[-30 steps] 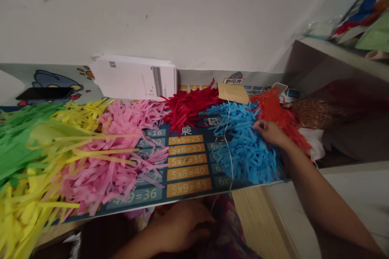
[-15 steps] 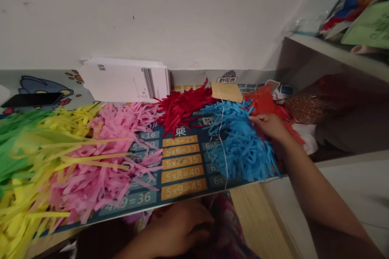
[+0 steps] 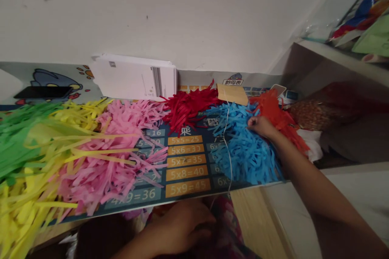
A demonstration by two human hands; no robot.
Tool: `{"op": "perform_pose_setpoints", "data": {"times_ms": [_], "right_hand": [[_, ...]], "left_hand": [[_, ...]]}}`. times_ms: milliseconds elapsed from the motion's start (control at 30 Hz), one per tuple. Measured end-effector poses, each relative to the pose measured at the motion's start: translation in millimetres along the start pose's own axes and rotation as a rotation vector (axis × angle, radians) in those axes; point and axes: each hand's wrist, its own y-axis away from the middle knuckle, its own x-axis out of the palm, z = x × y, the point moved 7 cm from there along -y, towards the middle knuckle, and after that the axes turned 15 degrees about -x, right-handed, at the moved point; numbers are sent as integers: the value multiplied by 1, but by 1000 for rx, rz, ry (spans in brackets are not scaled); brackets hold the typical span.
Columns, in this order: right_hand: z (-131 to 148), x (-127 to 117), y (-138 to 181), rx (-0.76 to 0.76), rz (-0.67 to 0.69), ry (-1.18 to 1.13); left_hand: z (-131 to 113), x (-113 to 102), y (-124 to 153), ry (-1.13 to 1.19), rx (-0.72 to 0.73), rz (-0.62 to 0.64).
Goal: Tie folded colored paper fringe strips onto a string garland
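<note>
My right hand [image 3: 260,125] reaches over the blue paper fringe [image 3: 247,153], its fingers pinched together at the upper right part of the strips. Just beyond it lies orange-red paper fringe [image 3: 272,107]. Below the table's front edge, my left hand [image 3: 185,224] is curled closed; what its fingers hold is hidden. A white string [image 3: 226,141] runs from a tan card [image 3: 232,94] across the blue fringe and over the edge, down close to my left hand. Dark red paper fringe [image 3: 190,107] sits left of the card.
Pink fringe [image 3: 121,145], yellow strips [image 3: 21,210] and green fringe [image 3: 21,145] cover the table's left side. A white box [image 3: 133,77] leans against the wall, with a black phone [image 3: 45,92] left of it. A shelf [image 3: 337,60] and a bag of peanut-like pieces [image 3: 313,113] stand right.
The view has shifted slightly, so the table things sit a little further right. My right hand stays at the blue fringe with its wrist slightly turned; my left hand stays below the edge.
</note>
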Motion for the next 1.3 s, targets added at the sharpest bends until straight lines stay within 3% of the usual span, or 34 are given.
{"op": "perform_pose_setpoints", "data": {"times_ms": [167, 367, 500, 667, 833, 933, 1067, 1200, 1300], "right_hand": [[11, -9, 6, -49, -61, -39], [20, -43, 13, -97, -98, -90], [17, -66, 11, -99, -71, -126], [13, -74, 6, -73, 10, -179], [16, -72, 12, -50, 52, -254], [18, -65, 19, -34, 35, -302], [21, -56, 28, -29, -45, -349], [23, -52, 32, -41, -101, -384], [23, -52, 33, -53, -127, -401]], "left_hand": [[0, 0, -2, 10, -6, 9], [0, -1, -1, 4, -19, 5], [-2, -1, -3, -15, -24, 18], [-6, -2, -1, -19, -9, -1], [-30, -31, -4, -29, 58, -77], [-46, -73, -36, -42, 31, -301], [-66, -117, -122, -36, -11, -495], [-73, -132, -206, -83, -94, -612], [-71, -131, -239, -75, -136, -660]]}}
